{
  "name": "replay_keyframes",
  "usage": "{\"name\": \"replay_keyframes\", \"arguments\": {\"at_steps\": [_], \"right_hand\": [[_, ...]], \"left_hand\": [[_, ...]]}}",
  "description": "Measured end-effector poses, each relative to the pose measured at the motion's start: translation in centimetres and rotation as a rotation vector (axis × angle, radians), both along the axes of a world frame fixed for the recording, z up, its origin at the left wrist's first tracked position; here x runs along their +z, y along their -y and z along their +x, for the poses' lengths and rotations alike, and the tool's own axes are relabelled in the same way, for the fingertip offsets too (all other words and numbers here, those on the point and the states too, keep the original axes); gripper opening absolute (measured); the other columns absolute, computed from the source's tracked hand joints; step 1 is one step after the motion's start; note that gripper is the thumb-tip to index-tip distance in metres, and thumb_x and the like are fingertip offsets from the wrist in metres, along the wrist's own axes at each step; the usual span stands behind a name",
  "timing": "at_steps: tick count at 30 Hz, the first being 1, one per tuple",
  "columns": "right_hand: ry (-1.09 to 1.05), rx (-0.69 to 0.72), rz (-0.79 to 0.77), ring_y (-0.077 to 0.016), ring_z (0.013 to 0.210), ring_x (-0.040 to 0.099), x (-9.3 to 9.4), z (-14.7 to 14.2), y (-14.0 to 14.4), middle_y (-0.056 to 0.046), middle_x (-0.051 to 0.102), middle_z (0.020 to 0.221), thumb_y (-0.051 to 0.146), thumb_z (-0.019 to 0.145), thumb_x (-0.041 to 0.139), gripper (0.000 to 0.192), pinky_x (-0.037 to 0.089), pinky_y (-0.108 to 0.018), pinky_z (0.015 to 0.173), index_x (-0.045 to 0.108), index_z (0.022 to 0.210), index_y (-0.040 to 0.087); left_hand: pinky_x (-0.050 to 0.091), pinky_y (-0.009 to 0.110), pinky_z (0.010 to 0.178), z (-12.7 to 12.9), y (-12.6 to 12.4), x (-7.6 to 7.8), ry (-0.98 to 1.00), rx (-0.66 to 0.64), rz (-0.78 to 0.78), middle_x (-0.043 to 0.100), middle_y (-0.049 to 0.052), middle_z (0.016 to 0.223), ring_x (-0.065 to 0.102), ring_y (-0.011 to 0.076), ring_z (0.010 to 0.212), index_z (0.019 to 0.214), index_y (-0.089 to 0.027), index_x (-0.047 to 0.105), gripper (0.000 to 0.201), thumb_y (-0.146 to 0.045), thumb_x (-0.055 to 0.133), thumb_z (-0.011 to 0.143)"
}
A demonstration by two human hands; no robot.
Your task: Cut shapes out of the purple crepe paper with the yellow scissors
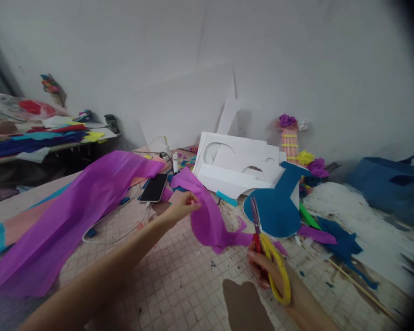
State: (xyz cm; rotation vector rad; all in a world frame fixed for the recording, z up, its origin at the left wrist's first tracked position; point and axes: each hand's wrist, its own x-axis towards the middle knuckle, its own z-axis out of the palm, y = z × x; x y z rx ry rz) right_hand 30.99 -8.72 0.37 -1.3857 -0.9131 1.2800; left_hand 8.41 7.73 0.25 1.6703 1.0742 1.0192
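My right hand [267, 266] grips a pair of scissors [276, 269] with yellow and red handles. Their blades point up and away, towards a blue vase-shaped cutout [276, 209]. My left hand [183, 207] is stretched forward with its fingers curled together against a loose strip of purple crepe paper [210, 225]. Whether the fingertips pinch that strip, I cannot make out. The strip lies crumpled between my two hands, its tail running close to the scissors. A larger purple sheet [76, 197] spreads out to the left of my left forearm.
A phone [154, 187] on a white cable [119, 239] lies left of my left hand. White cut card [238, 161] leans at the back. On the right are white fluffy material [345, 207], blue scraps [343, 239] and a thin stick [362, 287]. Brown paper [246, 305] lies in front.
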Motion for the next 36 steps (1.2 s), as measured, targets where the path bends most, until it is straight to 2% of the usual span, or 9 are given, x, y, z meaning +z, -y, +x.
{"name": "replay_keyframes", "arguments": {"at_steps": [6,11,14,17,20,23,25,29,36], "right_hand": [[0.0,0.02,-0.001,-0.0058,0.036,0.034,-0.1,0.0,0.0,0.008,0.044,0.044,0.046,0.063,0.07,0.033,0.023,-0.015,0.031,0.05,0.07,0.021],[0.008,0.0,-0.002,-0.0063,0.036,0.035,-0.1,0.2,-0.2,0.008,0.046,0.044,0.045,0.061,0.071,0.033,0.022,-0.015,0.031,0.05,0.071,0.021],[0.011,-0.011,0.001,-0.0063,0.037,0.036,0.4,0.0,-0.2,0.008,0.046,0.046,0.045,0.062,0.071,0.032,0.023,-0.016,0.031,0.049,0.069,0.021],[0.007,-0.007,0.01,-0.0063,0.038,0.036,0.8,-0.2,-0.3,0.008,0.046,0.047,0.045,0.062,0.071,0.033,0.023,-0.016,0.032,0.049,0.069,0.021],[0.007,-0.006,0.012,-0.0068,0.039,0.038,1.0,-0.3,-0.2,0.007,0.046,0.048,0.044,0.062,0.071,0.032,0.022,-0.016,0.033,0.049,0.07,0.022],[0.016,-0.006,0.013,-0.0072,0.038,0.037,1.0,-0.3,-0.2,0.008,0.045,0.047,0.044,0.063,0.07,0.032,0.022,-0.016,0.033,0.049,0.07,0.022],[0.028,-0.004,0.013,-0.0073,0.038,0.037,0.9,-0.2,-0.2,0.008,0.044,0.047,0.045,0.064,0.069,0.032,0.022,-0.017,0.033,0.048,0.07,0.022],[0.071,0.004,0.015,-0.0074,0.039,0.037,0.4,0.3,-0.5,0.008,0.045,0.048,0.045,0.065,0.068,0.032,0.022,-0.017,0.033,0.048,0.072,0.023],[0.229,0.021,0.032,-0.0075,0.039,0.037,0.8,0.8,-1.8,0.009,0.046,0.054,0.045,0.067,0.068,0.031,0.022,-0.018,0.034,0.047,0.075,0.023]], "left_hand": [[0.044,0.026,0.067,1.2,-0.7,0.5,0.104,-0.002,-0.081,0.063,0.004,0.081,0.058,0.0149,0.076,0.083,-0.013,0.059,0.029,-0.03,0.072,0.062],[0.043,0.024,0.061,0.3,-0.4,0.0,0.151,0.057,-0.135,0.06,0.002,0.079,0.056,0.014,0.072,0.088,-0.014,0.058,0.04,-0.031,0.076,0.057],[0.042,0.022,0.06,-0.7,0.3,0.2,0.158,0.056,-0.178,0.059,0.001,0.081,0.055,0.0137,0.074,0.093,-0.016,0.059,0.044,-0.031,0.077,0.056],[0.041,0.023,0.057,-1.6,1.1,0.7,0.156,-0.016,-0.273,0.06,0.002,0.08,0.056,0.0134,0.069,0.094,-0.016,0.061,0.042,-0.035,0.076,0.059],[0.043,0.024,0.055,-2.0,2.0,0.9,0.168,-0.115,-0.39,0.06,0.003,0.081,0.056,0.0121,0.063,0.106,-0.017,0.059,0.048,-0.038,0.072,0.065],[0.042,0.022,0.055,-2.1,2.8,0.7,0.225,-0.195,-0.447,0.058,0.001,0.083,0.054,0.0089,0.062,0.12,-0.021,0.051,0.064,-0.029,0.075,0.062],[0.041,0.02,0.054,-2.1,3.3,0.4,0.242,-0.215,-0.44,0.056,-0.002,0.081,0.053,0.0077,0.062,0.123,-0.023,0.048,0.069,-0.024,0.077,0.06],[0.041,0.019,0.05,-2.0,4.2,0.2,0.235,-0.184,-0.504,0.053,-0.005,0.072,0.05,0.0065,0.054,0.116,-0.023,0.052,0.059,-0.026,0.076,0.063],[0.048,0.02,0.063,-2.9,6.5,0.2,0.384,-0.196,-0.76,0.062,0.002,0.088,0.057,0.0073,0.067,0.093,-0.016,0.065,0.033,-0.021,0.077,0.063]]}}
